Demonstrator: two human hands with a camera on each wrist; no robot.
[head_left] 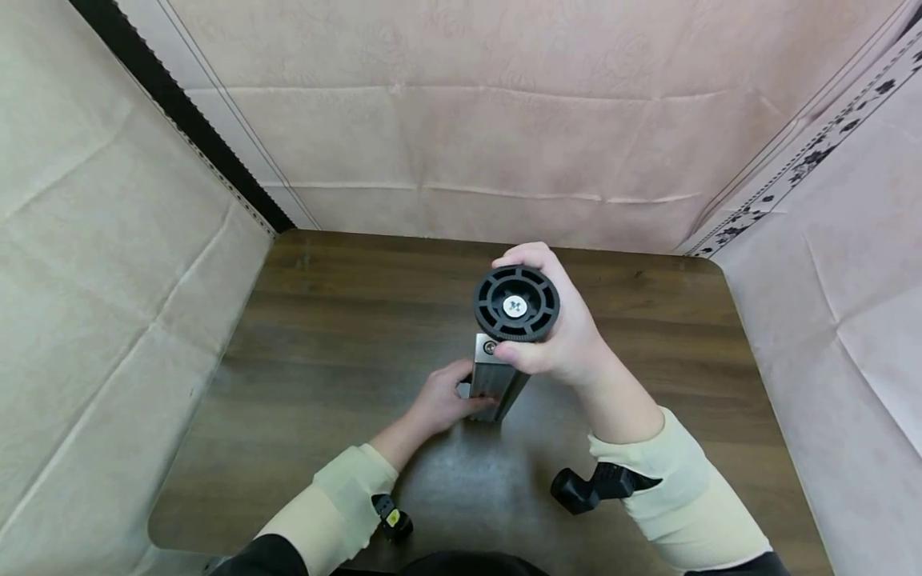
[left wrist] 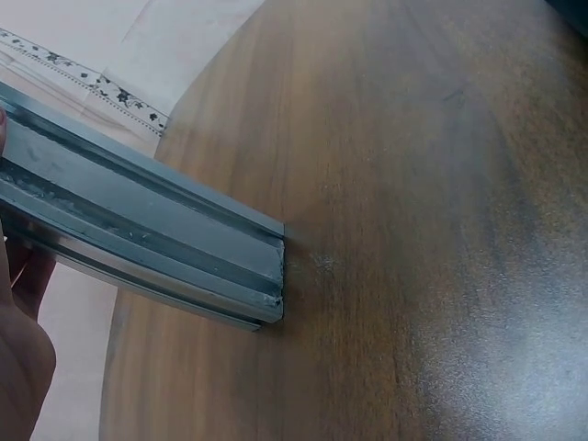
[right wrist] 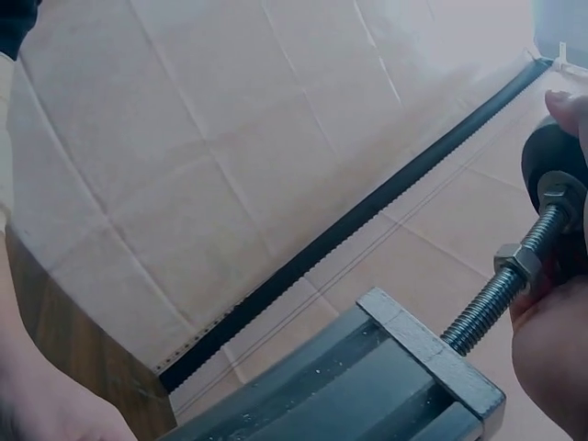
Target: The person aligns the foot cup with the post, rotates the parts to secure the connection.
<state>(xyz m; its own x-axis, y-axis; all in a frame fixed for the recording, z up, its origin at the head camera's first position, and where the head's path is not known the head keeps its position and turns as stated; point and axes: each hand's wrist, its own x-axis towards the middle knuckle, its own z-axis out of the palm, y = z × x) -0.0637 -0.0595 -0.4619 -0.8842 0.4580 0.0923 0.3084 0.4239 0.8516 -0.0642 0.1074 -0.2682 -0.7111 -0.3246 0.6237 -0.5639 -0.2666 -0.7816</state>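
A grey aluminium profile (head_left: 491, 384) stands upright, its lower end on the wooden table in the left wrist view. My left hand (head_left: 441, 398) grips its side, fingers and thumb on either face. Over its top end plate (right wrist: 436, 358) is a levelling foot with a round black base (head_left: 519, 280) and a screw in the centre. My right hand (head_left: 569, 344) holds that base by the rim, thumb on the near side. In the right wrist view the foot's threaded rod (right wrist: 482, 308) enters the end plate, and a hex nut (right wrist: 516, 265) sits partway along it.
Brown wooden table (head_left: 338, 320) lies beneath both hands. Pale cloth walls (head_left: 461, 144) rise at the back and on both sides. A black strap-on device (head_left: 576, 490) sits at the right wrist, another (head_left: 392, 518) at the left.
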